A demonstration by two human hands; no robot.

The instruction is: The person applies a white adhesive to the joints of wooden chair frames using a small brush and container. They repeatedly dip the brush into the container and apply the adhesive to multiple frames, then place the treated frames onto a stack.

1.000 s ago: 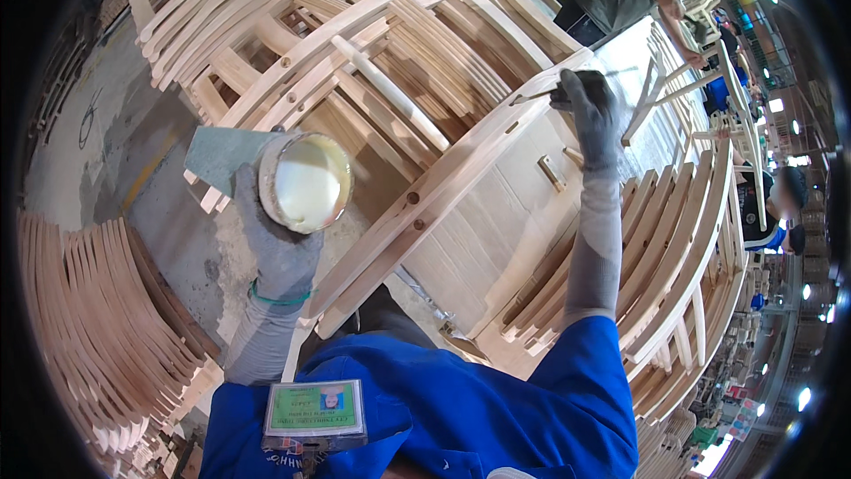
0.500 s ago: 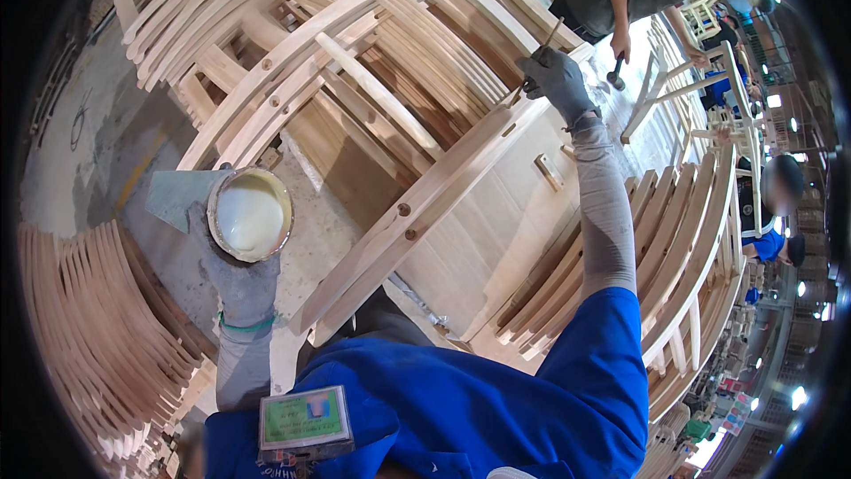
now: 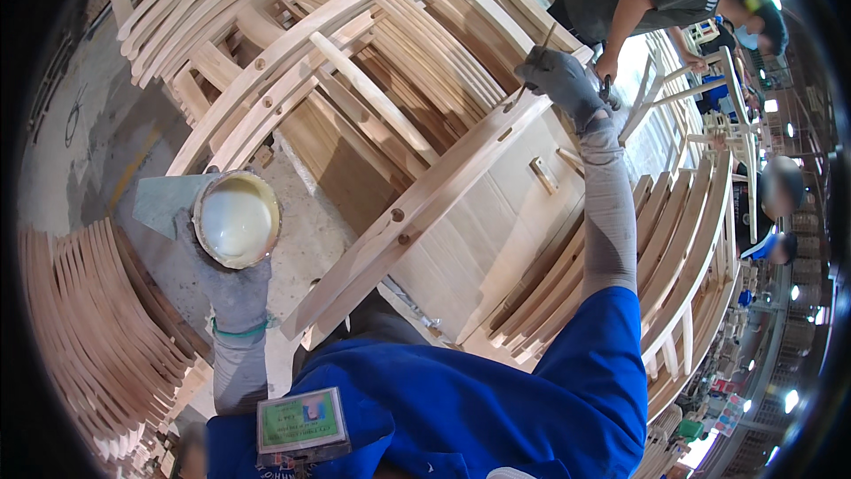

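My left hand (image 3: 232, 291), in a grey glove, is wrapped round a round tub (image 3: 277, 240) of whitish liquid. A flat grey-green piece (image 3: 164, 204) juts out beside the tub; whether I hold it too is unclear. My gloved right hand (image 3: 567, 82) is closed on a thin wooden stick (image 3: 550, 34) whose upper end points away from me. Its lower end is hidden by the hand. That hand is at the far end of a pair of long pale wooden rails (image 3: 425, 186) with round holes and slots, lying diagonally before me.
Curved wooden frames (image 3: 292, 45) are stacked beyond the rails. More curved parts stand at the left (image 3: 97, 319) and right (image 3: 674, 257). A cardboard sheet (image 3: 479, 257) lies beneath the rails. At the far right, a co-worker (image 3: 647, 9) bends over a wooden frame (image 3: 651, 107).
My right hand has shifted slightly along the rail's end, still gripping the stick. The tub has moved a little left and down in view. The co-worker's arm and tool have changed position.
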